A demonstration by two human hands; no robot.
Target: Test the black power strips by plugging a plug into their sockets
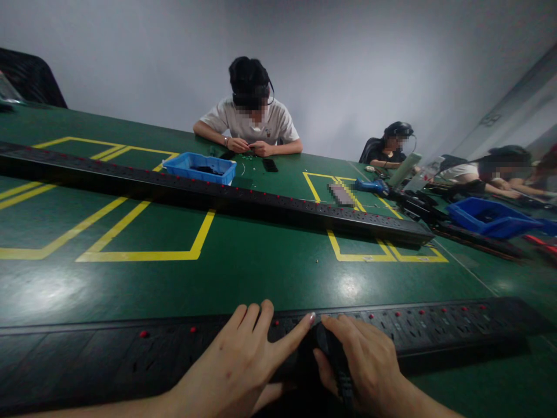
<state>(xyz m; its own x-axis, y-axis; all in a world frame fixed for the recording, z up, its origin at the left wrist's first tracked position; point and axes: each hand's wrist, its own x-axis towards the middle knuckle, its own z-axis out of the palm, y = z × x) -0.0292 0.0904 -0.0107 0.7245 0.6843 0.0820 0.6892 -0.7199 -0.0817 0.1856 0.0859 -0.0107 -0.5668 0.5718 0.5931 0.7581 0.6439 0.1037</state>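
Note:
A long black power strip [161, 354] with red switches lies across the table's near side. My left hand [248, 348] is closed over it, several fingers curled at its far edge and the index finger stretched toward my right hand. Lower down, part of that hand shows against the strip's near side. My right hand [365, 354] is wrapped round a black plug [328, 345] with a cord running down from it. The plug is held against the strip's top; its prongs are hidden, so I cannot tell whether they sit in a socket.
Another long black strip [278, 206] lies farther back on the green table [261, 267], over yellow tape outlines. Behind it stands a light blue bin [198, 168], near a co-worker in a white shirt [256, 125]. More people and a dark blue bin [487, 217] are at right.

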